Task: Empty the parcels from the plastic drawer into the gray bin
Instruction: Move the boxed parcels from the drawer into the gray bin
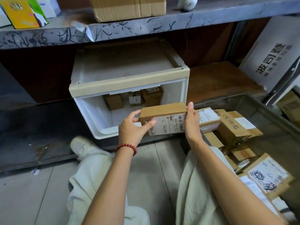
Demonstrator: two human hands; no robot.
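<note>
I hold a flat brown cardboard parcel (164, 118) with a white shipping label just above the front rim of the pulled-out white plastic drawer (95, 117). My left hand (132, 127) grips its left end, thumb across the label. My right hand (192, 120) grips its right end. Three small cardboard parcels (113, 101) stand at the back of the drawer. To the right, the gray bin (279, 127) holds several labelled parcels (233, 125).
The drawer slides out of a cream-framed cabinet (129, 82) under a scratched gray shelf (146, 26) carrying a cardboard box (128, 8). My knees in light trousers and a white shoe (81, 145) are on the tiled floor. A white printed box (272, 56) leans at right.
</note>
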